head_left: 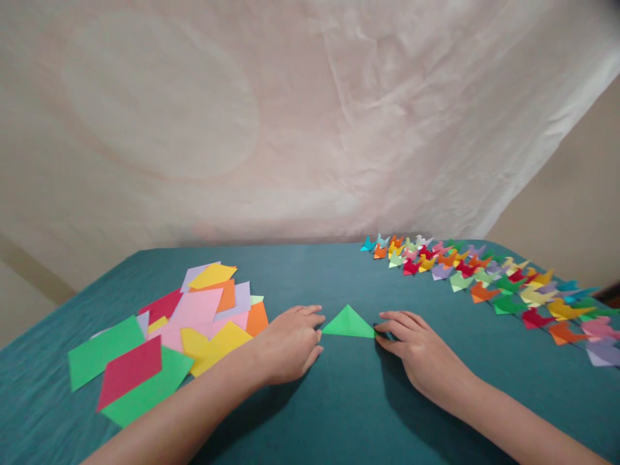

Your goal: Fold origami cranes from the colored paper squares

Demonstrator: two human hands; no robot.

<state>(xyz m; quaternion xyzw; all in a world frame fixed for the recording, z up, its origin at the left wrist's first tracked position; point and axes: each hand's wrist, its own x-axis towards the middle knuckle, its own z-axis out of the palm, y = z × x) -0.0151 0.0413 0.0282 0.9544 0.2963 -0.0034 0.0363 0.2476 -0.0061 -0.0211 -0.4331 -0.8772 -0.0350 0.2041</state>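
Note:
A green paper folded into a triangle (347, 324) lies on the teal cloth, its peak pointing away from me. My right hand (409, 345) has its thumb and fingertips closed on the triangle's right corner. At the left corner is my left hand (290, 342), a fingertip touching the paper's edge. Its thumb stands apart, lower down, and its fingers are slightly spread.
To the left, loose coloured paper sheets (196, 310) overlap in a spread pile, partly behind my left forearm. Rows of small folded paper birds (484, 294) stand along the right side. A pale cloth (300, 129) hangs behind the teal-covered table (310, 271).

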